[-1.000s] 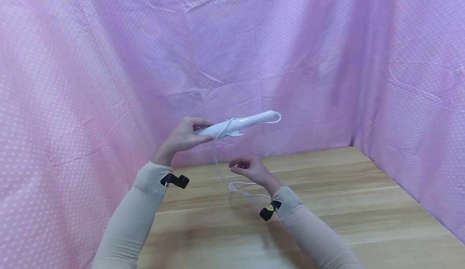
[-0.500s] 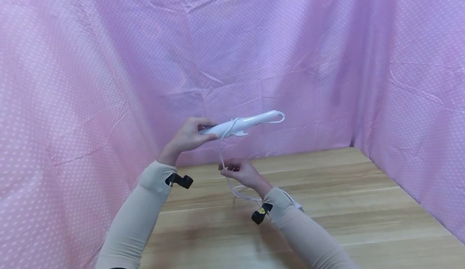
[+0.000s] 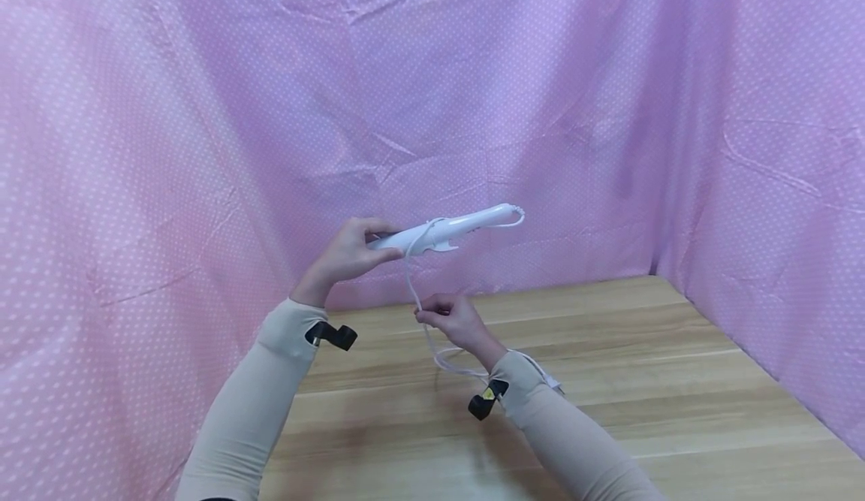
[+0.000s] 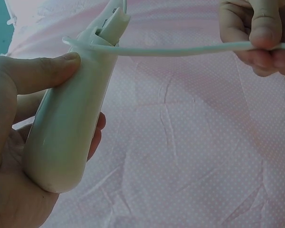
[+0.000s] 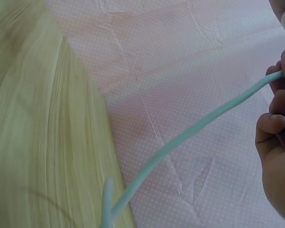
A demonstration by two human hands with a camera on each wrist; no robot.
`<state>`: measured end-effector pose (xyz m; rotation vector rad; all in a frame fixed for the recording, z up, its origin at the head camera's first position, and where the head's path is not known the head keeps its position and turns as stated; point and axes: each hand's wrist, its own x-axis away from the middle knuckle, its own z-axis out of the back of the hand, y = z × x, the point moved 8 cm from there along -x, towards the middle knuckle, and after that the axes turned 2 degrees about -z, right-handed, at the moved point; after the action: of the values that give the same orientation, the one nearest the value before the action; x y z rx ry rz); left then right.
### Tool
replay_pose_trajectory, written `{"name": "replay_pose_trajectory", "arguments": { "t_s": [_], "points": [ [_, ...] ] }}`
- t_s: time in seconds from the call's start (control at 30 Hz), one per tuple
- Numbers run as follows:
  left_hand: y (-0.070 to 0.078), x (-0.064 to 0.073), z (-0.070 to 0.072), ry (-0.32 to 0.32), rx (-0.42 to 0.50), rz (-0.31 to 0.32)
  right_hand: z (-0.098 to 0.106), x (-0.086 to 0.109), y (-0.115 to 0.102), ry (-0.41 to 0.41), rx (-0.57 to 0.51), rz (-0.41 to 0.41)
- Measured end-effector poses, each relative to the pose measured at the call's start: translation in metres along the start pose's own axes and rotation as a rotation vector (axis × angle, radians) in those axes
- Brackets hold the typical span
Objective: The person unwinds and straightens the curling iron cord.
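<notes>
My left hand (image 3: 351,252) grips the thick rounded end of a white wand-shaped corded appliance (image 3: 473,221), held tilted above the table. In the left wrist view its smooth body (image 4: 66,128) lies against the palm, thumb on top, near a small protruding part (image 4: 115,27). A white power cord (image 3: 412,285) loops from the thin far end and is wrapped across the body. Below, my right hand (image 3: 459,322) pinches this cord between thumb and fingers. The cord (image 5: 180,137) runs on past the right hand in the right wrist view.
The wooden table (image 3: 676,366) lies beneath both hands. Slack cord loops near the right wrist, and a white plug (image 3: 554,385) shows beside the right sleeve. Pink dotted cloth (image 3: 473,95) hangs at the back and both sides.
My right hand has moved left to the hanging cord and now pinches it. The left hand and appliance have shifted only slightly right. The plug has come into view by the right sleeve.
</notes>
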<state>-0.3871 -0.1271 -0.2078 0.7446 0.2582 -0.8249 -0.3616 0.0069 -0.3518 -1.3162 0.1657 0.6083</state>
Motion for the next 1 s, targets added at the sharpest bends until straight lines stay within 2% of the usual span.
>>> {"name": "replay_pose_trajectory", "arguments": {
  "t_s": [0.1,0.2,0.33,0.5,0.63,0.73,0.83,0.93,1.0],
  "points": [
    [-0.003,0.001,0.001,0.002,0.006,-0.004,0.002,0.001,0.003,-0.01,-0.024,0.026],
    [-0.007,0.002,0.001,0.003,0.013,0.0,0.006,0.001,0.014,-0.018,-0.05,0.044],
    [-0.015,0.005,0.005,0.027,0.002,0.015,0.017,0.004,0.023,-0.016,-0.07,0.086],
    [-0.029,0.011,0.013,0.071,-0.032,0.042,0.041,0.014,0.002,-0.027,-0.093,0.161],
    [-0.041,0.018,0.016,0.072,-0.047,0.077,0.072,0.021,-0.02,-0.019,-0.114,0.211],
    [-0.047,0.024,0.017,0.061,-0.06,0.105,0.102,0.025,-0.036,0.049,-0.105,0.257],
    [-0.049,0.03,0.016,0.035,-0.07,0.119,0.135,0.027,-0.046,0.164,-0.058,0.298],
    [-0.047,0.035,0.012,-0.011,-0.071,0.121,0.164,0.027,-0.05,0.268,-0.018,0.292],
    [-0.044,0.037,0.009,-0.048,-0.058,0.108,0.181,0.028,-0.049,0.326,0.025,0.26]
  ]
}}
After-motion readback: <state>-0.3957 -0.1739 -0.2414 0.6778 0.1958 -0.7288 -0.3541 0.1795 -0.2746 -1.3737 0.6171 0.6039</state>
